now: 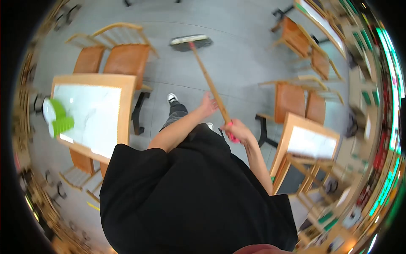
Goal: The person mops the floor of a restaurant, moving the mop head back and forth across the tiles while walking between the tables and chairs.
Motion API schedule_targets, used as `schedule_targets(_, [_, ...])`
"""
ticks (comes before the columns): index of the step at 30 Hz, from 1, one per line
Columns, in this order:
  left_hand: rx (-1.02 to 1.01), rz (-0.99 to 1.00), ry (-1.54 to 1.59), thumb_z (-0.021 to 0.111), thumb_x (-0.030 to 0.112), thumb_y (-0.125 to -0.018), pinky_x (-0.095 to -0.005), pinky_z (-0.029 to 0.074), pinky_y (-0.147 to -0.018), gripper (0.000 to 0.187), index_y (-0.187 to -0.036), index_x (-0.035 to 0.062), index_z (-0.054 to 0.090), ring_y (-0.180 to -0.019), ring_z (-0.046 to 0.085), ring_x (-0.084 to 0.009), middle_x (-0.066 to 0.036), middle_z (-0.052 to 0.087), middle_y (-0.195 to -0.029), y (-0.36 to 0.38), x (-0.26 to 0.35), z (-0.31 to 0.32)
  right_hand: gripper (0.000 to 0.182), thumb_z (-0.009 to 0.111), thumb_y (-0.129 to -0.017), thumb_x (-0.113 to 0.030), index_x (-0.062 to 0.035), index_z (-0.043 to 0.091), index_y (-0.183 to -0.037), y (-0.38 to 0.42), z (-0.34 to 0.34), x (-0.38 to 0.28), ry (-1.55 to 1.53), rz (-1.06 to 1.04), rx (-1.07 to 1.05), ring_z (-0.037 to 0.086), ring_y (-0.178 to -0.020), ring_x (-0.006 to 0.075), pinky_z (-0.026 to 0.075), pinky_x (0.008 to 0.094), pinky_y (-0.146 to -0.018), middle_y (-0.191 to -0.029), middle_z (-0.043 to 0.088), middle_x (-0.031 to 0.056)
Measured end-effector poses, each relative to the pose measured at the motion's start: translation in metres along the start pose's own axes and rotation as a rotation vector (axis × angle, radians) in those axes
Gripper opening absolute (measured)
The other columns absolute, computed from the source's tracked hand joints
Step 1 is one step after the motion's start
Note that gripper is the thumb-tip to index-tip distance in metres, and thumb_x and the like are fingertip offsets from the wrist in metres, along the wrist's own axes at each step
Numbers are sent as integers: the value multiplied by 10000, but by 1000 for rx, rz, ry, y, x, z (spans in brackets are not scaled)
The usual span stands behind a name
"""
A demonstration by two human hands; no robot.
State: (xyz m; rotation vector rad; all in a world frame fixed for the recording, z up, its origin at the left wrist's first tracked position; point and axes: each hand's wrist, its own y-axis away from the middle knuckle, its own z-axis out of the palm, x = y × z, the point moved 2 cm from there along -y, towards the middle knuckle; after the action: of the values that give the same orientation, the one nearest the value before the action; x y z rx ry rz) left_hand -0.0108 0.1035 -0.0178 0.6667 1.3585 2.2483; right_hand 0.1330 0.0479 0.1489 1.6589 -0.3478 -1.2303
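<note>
A long wooden-handled broom (208, 79) slants from the middle of the view up to its wide head (191, 41), which rests on the grey floor with a pale top and dark bristles. Around the upper end of the handle, near a pink part, my right hand (237, 130) is closed. Beside the shaft, a little farther down it, my left hand (208, 106) has its fingers apart, and it does not grip the handle.
At left stands a wood-framed table (131, 97) with green-and-white items (61, 118) on it and brown chairs (127, 59) behind. Another table (287, 131) and chairs (289, 101) are at right. My shoe (172, 98) is on the floor.
</note>
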Motion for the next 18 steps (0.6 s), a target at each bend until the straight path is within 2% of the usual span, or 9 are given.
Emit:
schedule_targets(1, [-117,-128,134,506,491,-866,-392,455,-589,419,-956,82,494,-658,563,-237,-60,537,-740,10,-11,13,192,632,-793,-174,-54,489,-749,42,0,16,2,23,17,428,-389,105,315,262,-334,-535,451,4])
schedule_targets(4, [-79,-356,79,515,530,-845,-363,431,-562,444,-808,98,416,-583,484,-208,-37,449,-666,-26,-87,-8,139,601,-779,-128,-45,492,-759,111,-4,111,-52,88,63,450,-387,120,344,277,-346,-525,463,26])
schedule_targets(7, [183,-492,-189,522,508,-845,-345,413,-540,446,-752,104,356,-533,419,-182,-27,392,-621,15,-145,-4,103,578,-735,-81,-54,480,-753,168,-5,148,-180,152,82,428,-390,106,320,264,-336,-535,448,14])
schedule_targets(10, [223,-562,-258,537,455,-841,-354,413,-514,401,-756,100,370,-509,402,-182,-29,396,-607,39,-175,2,104,569,-716,-51,-61,472,-751,202,-7,161,-253,205,87,412,-391,93,299,247,-327,-545,440,8])
schedule_targets(13, [184,-526,-163,539,398,-841,-374,425,-530,356,-746,101,367,-529,418,-185,-35,389,-593,22,-189,-1,119,581,-708,-35,-55,475,-760,204,-18,160,-238,206,75,407,-381,91,305,244,-323,-532,443,8])
schedule_targets(16, [62,-381,-79,551,366,-835,-398,460,-589,313,-811,89,408,-590,470,-197,-52,429,-668,-4,-174,-6,118,586,-712,-29,-48,481,-763,174,-28,139,-224,182,27,406,-371,94,309,246,-324,-528,458,14])
schedule_targets(18, [95,-336,-166,535,363,-847,-421,465,-682,310,-921,79,434,-714,514,-208,-73,467,-806,-5,-140,1,93,590,-717,-73,-27,510,-732,125,-32,141,-208,90,3,413,-365,104,310,255,-331,-498,451,14])
